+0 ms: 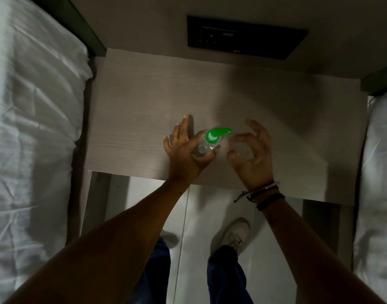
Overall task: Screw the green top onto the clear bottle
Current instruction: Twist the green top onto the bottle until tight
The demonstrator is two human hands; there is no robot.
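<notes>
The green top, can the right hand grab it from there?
Probably yes. The right hand is open right beside the green top, with nothing between them. The left hand holds the clear bottle lower down, so the top stays uncovered.

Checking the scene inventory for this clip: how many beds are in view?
2. One bed with white bedding fills the left side of the view; the other bed shows only as a strip along the right edge. The bedside table stands between them.

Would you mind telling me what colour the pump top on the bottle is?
Bright green, seen best in the head view.
</notes>
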